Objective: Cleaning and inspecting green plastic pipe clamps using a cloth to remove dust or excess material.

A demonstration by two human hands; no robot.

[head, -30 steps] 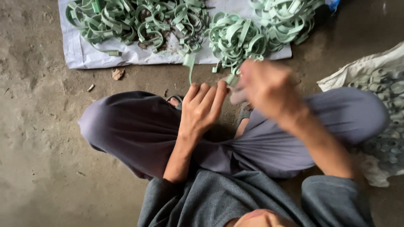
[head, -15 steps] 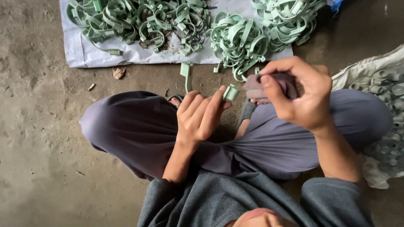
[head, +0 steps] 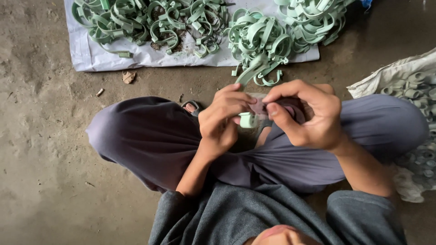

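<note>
My left hand (head: 222, 120) grips a pale green clamp (head: 248, 119), fingers curled round its lower end while its strap (head: 251, 71) pokes up past my fingertips toward the sheet. My right hand (head: 305, 115) pinches a small greyish pad (head: 260, 107) between thumb and forefinger and presses it against the clamp, right beside my left fingers. Both hands meet in front of me, above my crossed legs (head: 150, 136) in grey trousers. A toe of my sandal (head: 192, 107) peeks out just left of my left hand.

Ahead, on the concrete floor (head: 41, 149), lies a white sheet (head: 91, 56). Along its near edge, just beyond my hands, sits a heap of green clamps (head: 259, 41), tangled loops touching each other, a few spilling off the edge onto the floor. Another heap (head: 150, 20) covers the sheet's far left part, with some dark grit among it, and a third (head: 313, 18) crowds the far right corner.

At my right, a pale sack (head: 390, 77) lies open, with greyish round pieces (head: 420, 86) packed inside. A dry leaf (head: 128, 77) rests on the floor just off the sheet's near left edge.
</note>
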